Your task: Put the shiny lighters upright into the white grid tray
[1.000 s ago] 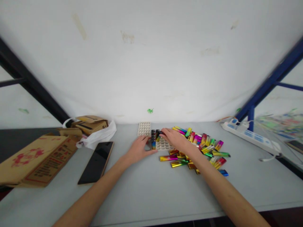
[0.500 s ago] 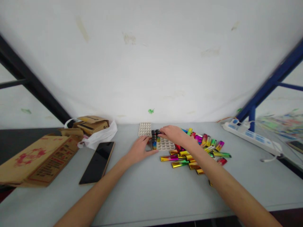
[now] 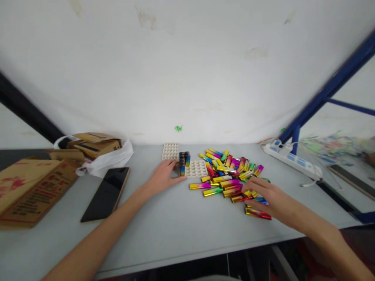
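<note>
Left hand (image 3: 164, 176) open, thumb and fingers apart, curved round near side of upright lighters (image 3: 182, 168). Those stand at left end of white tray (image 3: 197, 169), dark tops up. Right hand (image 3: 249, 194) at near right part of loose lighters (image 3: 225, 178), thumb apart from fingers; cannot tell if it grips one. Loose lighters lie heaped on table (image 3: 175, 230), right of tray. Second tray (image 3: 170, 151) lies behind, toward wall (image 3: 181, 78). Phone (image 3: 106, 194) flat, left of left hand.

Grey table (image 3: 175, 230) under phone (image 3: 105, 194), lighters (image 3: 213, 191)
</note>
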The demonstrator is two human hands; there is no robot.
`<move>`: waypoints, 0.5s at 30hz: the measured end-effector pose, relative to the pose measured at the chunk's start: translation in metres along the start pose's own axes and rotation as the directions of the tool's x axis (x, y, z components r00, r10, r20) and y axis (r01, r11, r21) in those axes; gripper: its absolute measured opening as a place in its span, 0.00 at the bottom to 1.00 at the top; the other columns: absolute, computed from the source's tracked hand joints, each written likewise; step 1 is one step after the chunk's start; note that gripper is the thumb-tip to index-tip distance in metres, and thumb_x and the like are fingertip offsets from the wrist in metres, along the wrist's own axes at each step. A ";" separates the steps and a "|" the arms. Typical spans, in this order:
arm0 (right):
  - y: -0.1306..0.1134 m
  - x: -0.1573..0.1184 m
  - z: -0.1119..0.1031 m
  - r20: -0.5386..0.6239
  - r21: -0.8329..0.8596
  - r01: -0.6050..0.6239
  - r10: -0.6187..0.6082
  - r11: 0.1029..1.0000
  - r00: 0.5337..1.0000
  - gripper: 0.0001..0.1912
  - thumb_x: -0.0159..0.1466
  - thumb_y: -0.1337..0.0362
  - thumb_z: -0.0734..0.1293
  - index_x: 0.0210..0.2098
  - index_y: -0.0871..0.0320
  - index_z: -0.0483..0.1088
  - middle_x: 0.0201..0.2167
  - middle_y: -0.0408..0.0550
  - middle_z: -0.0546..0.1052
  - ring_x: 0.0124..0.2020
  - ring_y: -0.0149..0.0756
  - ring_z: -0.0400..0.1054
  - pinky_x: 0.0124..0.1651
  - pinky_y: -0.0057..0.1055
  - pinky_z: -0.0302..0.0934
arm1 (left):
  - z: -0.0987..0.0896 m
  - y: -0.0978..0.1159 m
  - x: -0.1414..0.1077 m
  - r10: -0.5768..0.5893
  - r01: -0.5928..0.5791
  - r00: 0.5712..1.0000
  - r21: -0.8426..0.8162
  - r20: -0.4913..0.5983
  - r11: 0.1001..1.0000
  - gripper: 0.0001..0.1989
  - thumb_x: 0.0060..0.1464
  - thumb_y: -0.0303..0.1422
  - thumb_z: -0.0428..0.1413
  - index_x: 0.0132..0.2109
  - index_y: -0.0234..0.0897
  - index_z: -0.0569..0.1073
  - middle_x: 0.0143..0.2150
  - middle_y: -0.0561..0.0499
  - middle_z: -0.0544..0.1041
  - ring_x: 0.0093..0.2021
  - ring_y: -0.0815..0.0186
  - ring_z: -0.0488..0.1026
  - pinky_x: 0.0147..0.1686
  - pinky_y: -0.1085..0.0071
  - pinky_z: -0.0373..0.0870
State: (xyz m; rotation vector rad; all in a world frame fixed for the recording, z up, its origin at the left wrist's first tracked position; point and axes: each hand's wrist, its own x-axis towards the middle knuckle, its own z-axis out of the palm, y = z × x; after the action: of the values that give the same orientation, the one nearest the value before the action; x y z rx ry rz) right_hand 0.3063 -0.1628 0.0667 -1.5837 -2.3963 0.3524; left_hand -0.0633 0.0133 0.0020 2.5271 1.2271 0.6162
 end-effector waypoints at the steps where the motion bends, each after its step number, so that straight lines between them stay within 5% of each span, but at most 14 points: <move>1: 0.009 -0.014 0.007 -0.055 -0.023 -0.031 0.030 0.999 0.998 0.13 0.71 0.54 0.66 0.51 0.50 0.74 0.54 0.53 0.76 0.56 0.47 0.72 0.59 0.43 0.68 | 0.000 0.000 0.000 -0.001 0.001 1.000 0.001 -0.005 1.000 0.27 0.54 0.55 0.62 0.47 0.35 0.75 0.45 0.42 0.77 0.47 0.49 0.74 0.49 0.56 0.72; 6: 0.038 -0.046 0.044 -0.226 -0.125 -0.056 0.027 0.991 0.974 0.18 0.71 0.59 0.65 0.59 0.51 0.69 0.57 0.56 0.75 0.58 0.49 0.73 0.59 0.47 0.71 | 0.001 0.000 0.000 -0.004 0.004 1.000 0.010 -0.001 1.000 0.28 0.54 0.56 0.61 0.46 0.35 0.75 0.45 0.41 0.76 0.47 0.49 0.74 0.49 0.55 0.72; 15: 0.037 -0.030 0.059 -0.258 -0.080 -0.002 -0.019 0.997 0.966 0.07 0.72 0.59 0.65 0.48 0.51 0.72 0.50 0.53 0.77 0.53 0.46 0.74 0.59 0.48 0.71 | 0.000 -0.002 0.000 -0.006 0.006 1.000 -0.008 0.003 1.000 0.27 0.54 0.57 0.61 0.44 0.37 0.75 0.44 0.42 0.76 0.47 0.50 0.74 0.48 0.56 0.72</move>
State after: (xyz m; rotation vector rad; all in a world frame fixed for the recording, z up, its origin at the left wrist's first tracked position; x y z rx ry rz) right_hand 0.3298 -0.1802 -0.0027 -1.5451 -2.2403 0.0439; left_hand -0.0644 0.0148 0.0012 2.5155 1.2284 0.6152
